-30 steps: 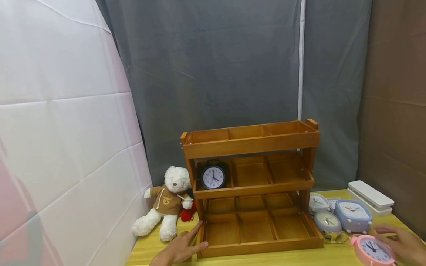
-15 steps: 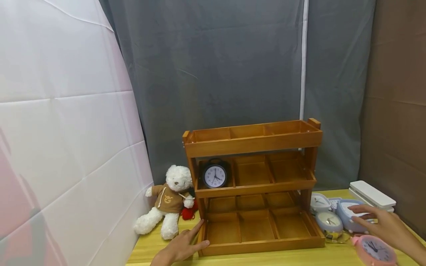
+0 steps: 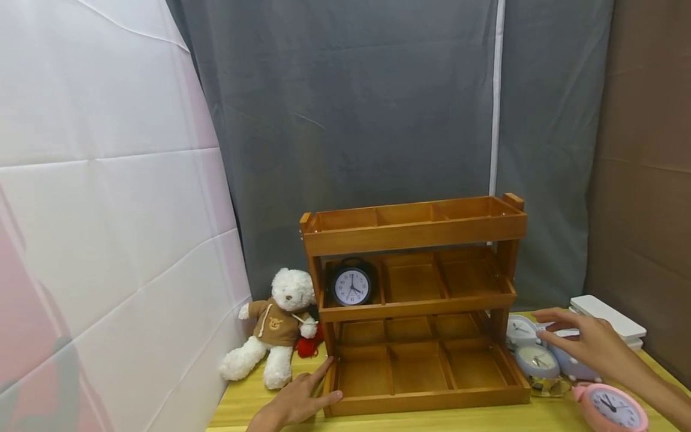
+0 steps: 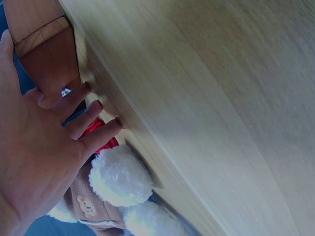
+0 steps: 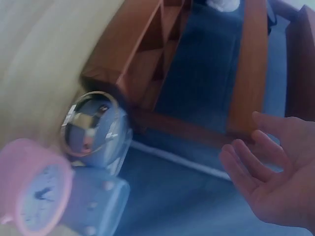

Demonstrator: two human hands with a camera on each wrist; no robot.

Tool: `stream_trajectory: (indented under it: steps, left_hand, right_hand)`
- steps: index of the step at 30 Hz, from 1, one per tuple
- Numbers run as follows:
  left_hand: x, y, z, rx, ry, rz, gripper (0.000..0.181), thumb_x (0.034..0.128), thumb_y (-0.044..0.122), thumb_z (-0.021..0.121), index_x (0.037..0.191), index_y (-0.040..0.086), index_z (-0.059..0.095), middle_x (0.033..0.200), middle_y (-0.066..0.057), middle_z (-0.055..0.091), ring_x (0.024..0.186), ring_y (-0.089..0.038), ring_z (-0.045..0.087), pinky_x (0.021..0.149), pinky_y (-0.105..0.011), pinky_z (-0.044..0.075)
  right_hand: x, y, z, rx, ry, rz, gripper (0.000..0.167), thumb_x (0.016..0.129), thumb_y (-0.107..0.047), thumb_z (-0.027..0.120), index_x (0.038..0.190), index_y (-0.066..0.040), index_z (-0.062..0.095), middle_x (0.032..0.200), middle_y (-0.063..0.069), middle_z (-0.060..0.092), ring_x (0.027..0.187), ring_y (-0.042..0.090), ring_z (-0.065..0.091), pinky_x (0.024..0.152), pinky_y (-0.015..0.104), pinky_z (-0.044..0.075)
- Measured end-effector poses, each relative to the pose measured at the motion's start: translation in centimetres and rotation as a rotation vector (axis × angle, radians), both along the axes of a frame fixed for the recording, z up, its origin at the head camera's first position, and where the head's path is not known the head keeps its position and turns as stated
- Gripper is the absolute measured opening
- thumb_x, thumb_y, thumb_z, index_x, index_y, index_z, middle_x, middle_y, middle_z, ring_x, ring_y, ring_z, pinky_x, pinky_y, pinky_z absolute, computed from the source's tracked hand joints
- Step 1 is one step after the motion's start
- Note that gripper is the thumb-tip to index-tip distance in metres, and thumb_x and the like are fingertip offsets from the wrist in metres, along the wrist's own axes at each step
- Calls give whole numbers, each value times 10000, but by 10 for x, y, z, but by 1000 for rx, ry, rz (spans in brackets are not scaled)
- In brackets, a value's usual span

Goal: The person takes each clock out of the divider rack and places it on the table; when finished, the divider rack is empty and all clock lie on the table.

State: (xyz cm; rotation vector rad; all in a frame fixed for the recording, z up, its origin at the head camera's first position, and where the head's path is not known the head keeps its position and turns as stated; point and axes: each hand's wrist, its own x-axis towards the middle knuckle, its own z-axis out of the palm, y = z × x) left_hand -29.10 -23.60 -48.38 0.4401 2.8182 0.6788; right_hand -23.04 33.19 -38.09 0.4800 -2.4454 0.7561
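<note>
A brown wooden three-tier shelf [image 3: 415, 237] with divided compartments stands on the table. My left hand [image 3: 297, 401] touches its lower left front corner, fingers extended. A black alarm clock [image 3: 352, 287] sits in the middle tier's left compartment. My right hand [image 3: 591, 342] hovers over several clocks right of the shelf, fingers loosely bent, holding nothing. Under it is a large blue clock [image 3: 577, 365], partly hidden. Beside that are a round blue clock [image 3: 537, 359] and a white-faced square clock [image 3: 520, 329]. A pink alarm clock [image 3: 615, 408] lies face up nearer me.
A white teddy bear [image 3: 278, 327] in a brown hoodie sits left of the shelf, with a red item [image 3: 308, 346] behind it. A clear, gold-rimmed object [image 3: 550, 388] lies by the clocks. A white box-like object [image 3: 610, 317] is at the back right.
My right hand has left the pink clock, rising and moving left and away from me over the blue clocks. My left hand stays at the shelf corner. The head view has shifted slightly.
</note>
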Motion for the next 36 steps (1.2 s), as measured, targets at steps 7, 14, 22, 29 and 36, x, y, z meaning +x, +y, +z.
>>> stream_trajectory:
  steps: [7, 14, 22, 29, 36]
  left_hand:
    - [1, -2, -3, -6, 17, 0, 843, 959, 721, 549, 1648, 293, 320, 1466, -306, 521, 1307, -580, 499, 961, -761, 433]
    - [2, -6, -4, -9, 22, 1, 842, 962, 711, 555, 1648, 280, 324, 1448, -302, 539, 1290, -572, 517, 954, -749, 447]
    - [6, -5, -1, -4, 50, -28, 809, 979, 681, 555, 1648, 288, 324, 1417, -283, 568, 1264, -534, 552, 949, -724, 463]
    - [6, -1, 2, -5, 58, -28, 809, 975, 686, 556, 1648, 303, 322, 1420, -281, 564, 1272, -525, 551, 959, -714, 464]
    - [6, 1, 2, -9, 29, -6, 826, 965, 720, 535, 1650, 316, 311, 1455, -301, 529, 1298, -542, 526, 966, -728, 455]
  right_hand:
    - [-6, -27, 29, -25, -50, 79, 308, 923, -182, 813, 1220, -152, 738, 1176, 101, 750, 898, -49, 679, 682, 220, 597]
    - [-17, -65, 48, -45, -74, 147, 323, 950, -225, 787, 1254, -131, 730, 1101, 45, 776, 867, 64, 731, 628, 244, 566]
    - [-33, -107, 60, -94, -99, 259, 319, 960, -231, 774, 1257, -128, 721, 1119, 99, 770, 881, 90, 752, 690, 256, 600]
    - [-52, -139, 67, -79, -56, 330, 310, 950, -201, 783, 1241, -107, 732, 1165, 112, 752, 907, 120, 748, 734, 237, 602]
    - [-76, -174, 76, -104, -72, 386, 321, 954, -138, 775, 1264, -78, 720, 1199, 181, 721, 972, 211, 740, 777, 244, 608]
